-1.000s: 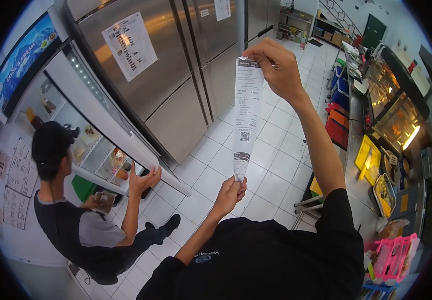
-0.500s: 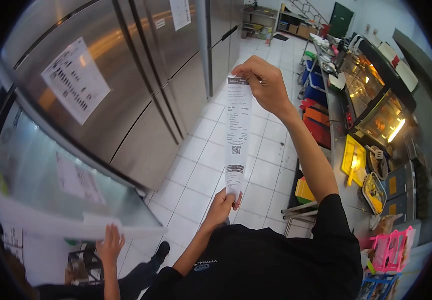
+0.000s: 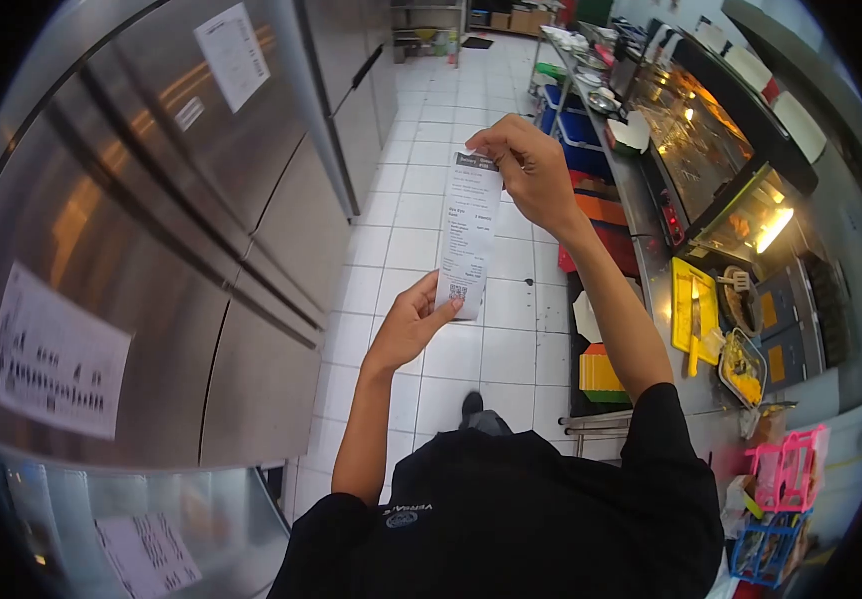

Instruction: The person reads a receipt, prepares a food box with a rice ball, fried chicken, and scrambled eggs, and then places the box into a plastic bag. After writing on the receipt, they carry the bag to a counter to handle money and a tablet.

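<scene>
A long printed paper receipt point(image 3: 469, 225) hangs in front of me, with dark header bars, lines of text and a QR code. My right hand point(image 3: 529, 172) pinches its top edge between thumb and fingers. Lower down, my left hand point(image 3: 411, 321) grips the paper near the QR code, thumb on the front and fingers behind. The receipt looks doubled back at the left hand; its lower part is mostly hidden behind.
Steel refrigerator doors point(image 3: 261, 369) with taped paper sheets line my left. On the right, a steel counter holds a lit display warmer point(image 3: 741, 160), a yellow cutting board point(image 3: 693, 309) with a knife, and a tray of yellow food point(image 3: 743, 369). White floor tiles point(image 3: 406, 250) stretch ahead.
My left hand has moved up the receipt to the QR code, shortening the visible strip. The view has shifted forward along the aisle, and the other person at the lower left is out of sight.
</scene>
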